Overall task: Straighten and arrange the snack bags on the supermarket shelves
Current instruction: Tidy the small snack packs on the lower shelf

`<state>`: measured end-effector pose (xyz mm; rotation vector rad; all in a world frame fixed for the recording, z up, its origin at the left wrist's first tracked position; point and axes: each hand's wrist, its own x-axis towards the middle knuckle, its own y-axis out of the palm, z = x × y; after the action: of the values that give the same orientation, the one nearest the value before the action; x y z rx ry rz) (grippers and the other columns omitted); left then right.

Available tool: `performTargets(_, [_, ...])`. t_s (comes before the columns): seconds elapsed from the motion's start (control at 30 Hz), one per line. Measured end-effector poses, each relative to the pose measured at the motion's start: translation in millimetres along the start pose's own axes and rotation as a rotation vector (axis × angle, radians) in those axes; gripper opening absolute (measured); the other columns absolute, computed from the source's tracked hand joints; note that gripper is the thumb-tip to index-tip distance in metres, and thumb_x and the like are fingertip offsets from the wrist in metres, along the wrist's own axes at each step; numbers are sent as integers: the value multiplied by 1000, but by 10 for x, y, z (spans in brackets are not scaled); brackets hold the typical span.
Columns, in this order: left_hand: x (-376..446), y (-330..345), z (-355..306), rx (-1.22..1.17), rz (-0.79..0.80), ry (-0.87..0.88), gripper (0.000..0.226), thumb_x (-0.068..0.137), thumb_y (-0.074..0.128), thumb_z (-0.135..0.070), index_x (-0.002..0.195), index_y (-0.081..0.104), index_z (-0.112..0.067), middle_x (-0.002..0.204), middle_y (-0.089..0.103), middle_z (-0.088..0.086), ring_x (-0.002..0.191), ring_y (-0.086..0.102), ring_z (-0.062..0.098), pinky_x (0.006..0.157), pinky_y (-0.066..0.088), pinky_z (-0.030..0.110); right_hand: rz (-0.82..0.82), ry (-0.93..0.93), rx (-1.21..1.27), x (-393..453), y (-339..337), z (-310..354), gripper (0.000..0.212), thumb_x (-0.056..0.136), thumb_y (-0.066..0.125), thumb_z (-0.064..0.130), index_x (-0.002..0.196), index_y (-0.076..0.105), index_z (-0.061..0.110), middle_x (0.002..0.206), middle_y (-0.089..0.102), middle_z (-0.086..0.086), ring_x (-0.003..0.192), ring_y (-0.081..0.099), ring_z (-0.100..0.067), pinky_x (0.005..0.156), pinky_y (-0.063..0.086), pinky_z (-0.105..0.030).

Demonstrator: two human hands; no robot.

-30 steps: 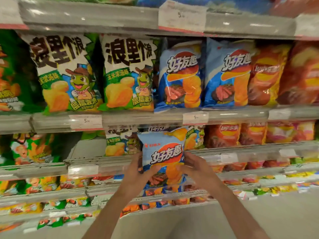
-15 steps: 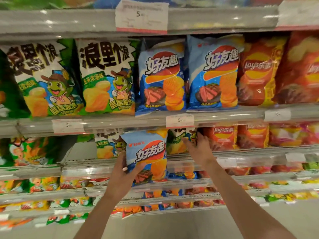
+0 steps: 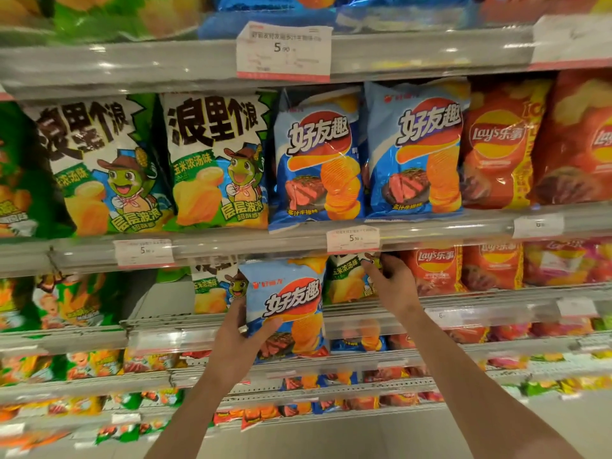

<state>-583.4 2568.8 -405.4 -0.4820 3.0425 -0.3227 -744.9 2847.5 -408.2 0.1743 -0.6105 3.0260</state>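
Both forearms reach up and forward. The left hand grips a blue chip bag upright before the shelf. Just right and farther in, the right hand pinches a green bag standing on it.

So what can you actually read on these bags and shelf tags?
"浪里个浪", "玉米浓汤味": green bag, upper shelf.
"好友趣": blue bag on that shelf.
"好友趣": blue bag gripped by the left hand.
"Lay's乐事": red bag.
"5.90": top price tag.
"5.90": middle tag.
Tags' small print: blurred, unreadable.
Lower shelves' bags: too small to read.
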Motion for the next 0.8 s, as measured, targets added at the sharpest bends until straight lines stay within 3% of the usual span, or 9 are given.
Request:
performTargets(0.07, [2,-20,2,5,-8,-4,52,82,82,-26,128,58,-32,113,74,-20,103,67,-8,75,53,8,-39,-61,23,11,-13,55,17,95,70,38,87,68,23,70,68,0,59,60,-16,53,45,-29])
performTargets(0.13, [4,-36,-6,11,-11,-11,52,80,82,-30,126,57,-34,109,73,-25,102,66,-9,75,54,9,-53,-103,26,25,-13,104,15,96,70,33,86,67,22,59,61,10,50,54,-6,49,37,-15])
performTargets(0.2, [9,-54,-9,23,-13,-11,53,78,82,-36,124,57,-36,109,71,-30,102,66,-9,77,57,15,-63,-93,27,39,-19,123,14,97,69,33,92,69,20,63,63,11,54,56,-2,54,40,-13])
performTargets(0.27, [12,-64,-3,32,-15,-8,54,77,82,-37,125,57,-35,110,72,-26,104,66,-7,80,57,19,-80,-85,47,43,-37,131,19,99,66,34,102,70,15,78,71,3,66,63,-4,65,47,-23])
performTargets(0.37, [15,-68,17,12,-19,-7,57,77,82,-34,128,58,-29,115,74,-15,104,67,-6,76,57,14,-81,-96,73,42,-57,165,24,99,65,32,115,68,14,98,75,-4,88,70,-19,82,53,-32])
performTargets(0.5, [10,-86,24,12,-6,1,63,75,81,-39,133,58,-28,117,73,-16,108,67,-1,84,55,19,-28,-53,44,-45,-39,122,33,98,64,43,115,64,14,95,74,-3,86,69,-19,75,51,-31])
performTargets(0.63, [-1,-104,57,3,6,-4,63,76,80,-39,133,58,-29,115,73,-20,107,68,0,84,57,20,-17,19,70,-210,-63,81,36,95,67,46,105,58,13,76,68,1,60,61,-5,51,44,-18])
performTargets(0.73, [-16,-92,99,0,21,-10,60,77,80,-39,133,59,-34,117,73,-22,110,67,-1,91,56,29,29,57,108,-342,-129,74,36,94,68,48,106,57,17,82,75,0,71,68,-14,62,53,-31])
performTargets(0.8, [-35,-54,113,25,33,-9,58,77,79,-44,131,59,-38,114,73,-26,108,67,-5,87,56,22,44,84,133,-443,-189,34,40,91,70,50,109,58,16,88,77,1,82,73,-15,71,56,-31])
